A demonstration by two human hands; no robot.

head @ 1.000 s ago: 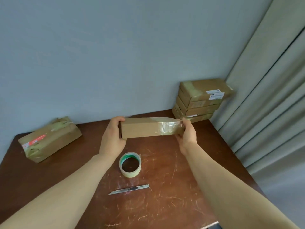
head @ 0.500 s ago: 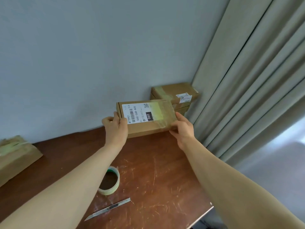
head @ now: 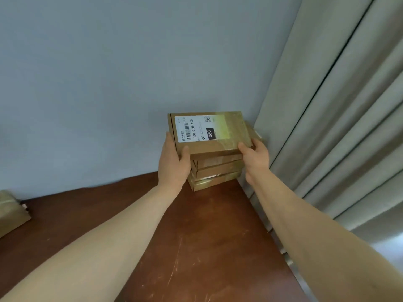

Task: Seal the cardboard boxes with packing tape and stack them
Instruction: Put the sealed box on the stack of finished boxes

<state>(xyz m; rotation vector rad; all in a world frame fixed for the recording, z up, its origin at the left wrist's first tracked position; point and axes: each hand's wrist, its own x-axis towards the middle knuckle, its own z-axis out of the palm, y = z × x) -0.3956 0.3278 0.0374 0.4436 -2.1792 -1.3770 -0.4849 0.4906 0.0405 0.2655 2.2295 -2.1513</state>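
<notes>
A flat cardboard box with a white shipping label and a strip of clear tape across its right end is held over the stack of taped boxes in the table's far right corner. It looks to touch the stack's top, its far side tipped up. My left hand grips its left end, thumb on top. My right hand grips its right end, thumb on the taped corner. The tape roll and knife are out of view.
The brown scratched table runs up to a blue-grey wall. Grey curtains hang along the table's right edge, close behind the stack. Another taped box lies at the far left edge.
Both hands carried the labelled box from mid-table toward the far right corner, and it now sits over the stack. The view followed, so the tape roll and knife dropped out of frame.
</notes>
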